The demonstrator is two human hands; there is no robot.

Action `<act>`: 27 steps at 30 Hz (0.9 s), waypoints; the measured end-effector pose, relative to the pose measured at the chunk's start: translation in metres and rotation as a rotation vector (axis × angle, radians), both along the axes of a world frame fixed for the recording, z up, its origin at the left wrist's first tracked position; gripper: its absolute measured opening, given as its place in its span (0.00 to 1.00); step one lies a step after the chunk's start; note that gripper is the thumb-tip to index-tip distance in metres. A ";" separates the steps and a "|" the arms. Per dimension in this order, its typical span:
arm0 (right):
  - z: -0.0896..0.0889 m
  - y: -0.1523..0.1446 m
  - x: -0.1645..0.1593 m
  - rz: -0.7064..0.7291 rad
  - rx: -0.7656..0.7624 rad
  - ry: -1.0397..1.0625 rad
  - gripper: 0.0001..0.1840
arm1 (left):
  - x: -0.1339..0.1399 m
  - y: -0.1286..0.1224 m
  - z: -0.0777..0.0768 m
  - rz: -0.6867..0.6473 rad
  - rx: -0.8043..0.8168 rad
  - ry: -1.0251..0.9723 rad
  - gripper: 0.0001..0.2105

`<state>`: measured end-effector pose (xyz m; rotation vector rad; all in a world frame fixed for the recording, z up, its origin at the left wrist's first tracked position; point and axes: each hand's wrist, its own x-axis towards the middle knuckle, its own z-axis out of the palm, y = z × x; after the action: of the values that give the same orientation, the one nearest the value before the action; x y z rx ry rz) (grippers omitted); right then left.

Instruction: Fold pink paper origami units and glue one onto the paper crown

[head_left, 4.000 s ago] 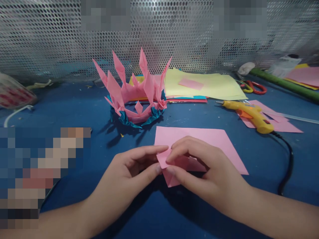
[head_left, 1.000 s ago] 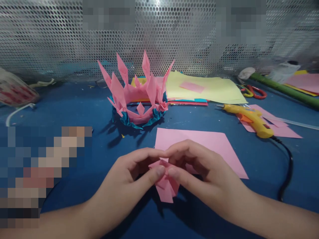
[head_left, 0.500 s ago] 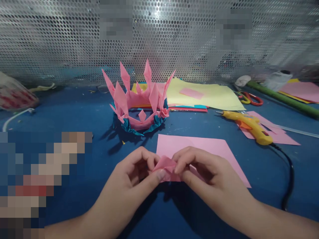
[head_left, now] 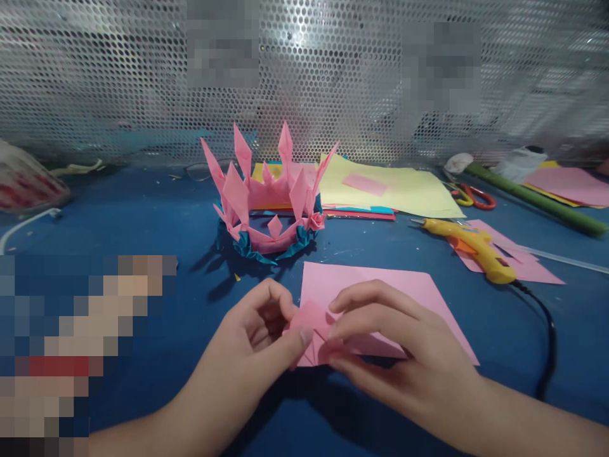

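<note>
A small piece of folded pink paper (head_left: 310,317), with creases meeting near its middle, is between my hands. My left hand (head_left: 252,346) pinches its left side, thumb on top and the curled fingers partly hidden behind. At the right edge, my right hand (head_left: 413,346) has its thumb low and its fingertips above, around the paper. Under and behind it, a flat pink sheet (head_left: 380,282) lies on the blue table (head_left: 137,222). Farther back stands a pink paper crown (head_left: 278,243) with tall points, blue paper leaves and a small pink rose.
To the right, a yellow glue gun (head_left: 469,244) rests on pink paper scraps (head_left: 537,270), its black cord (head_left: 552,343) curving toward me. Behind are yellow sheets (head_left: 419,190), scissors (head_left: 480,197) and a green stick (head_left: 537,200). A perforated metal panel (head_left: 304,95) closes off the back.
The folded paper has tilted and shows more of its creased face. My right fingers have spread wider around its right edge, while my left hand keeps its pinch. The camera view has shifted slightly.
</note>
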<state>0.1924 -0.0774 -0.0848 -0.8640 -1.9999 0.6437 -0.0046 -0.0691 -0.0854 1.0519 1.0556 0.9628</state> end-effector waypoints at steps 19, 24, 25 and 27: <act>-0.001 0.001 -0.002 -0.023 0.024 -0.037 0.08 | 0.001 -0.003 -0.007 -0.056 0.120 0.038 0.07; 0.003 -0.001 -0.006 -0.106 -0.117 0.017 0.07 | -0.001 -0.005 -0.008 -0.107 0.148 0.141 0.08; 0.004 -0.001 -0.007 -0.117 -0.153 0.030 0.07 | -0.001 -0.005 -0.006 -0.121 0.146 0.156 0.08; 0.004 -0.003 -0.009 -0.123 -0.229 0.059 0.08 | -0.001 -0.005 -0.004 -0.129 0.151 0.164 0.07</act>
<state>0.1834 -0.0801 -0.0806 -1.0823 -1.8276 0.8291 -0.0056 -0.0743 -0.0890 1.3261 1.0464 0.8725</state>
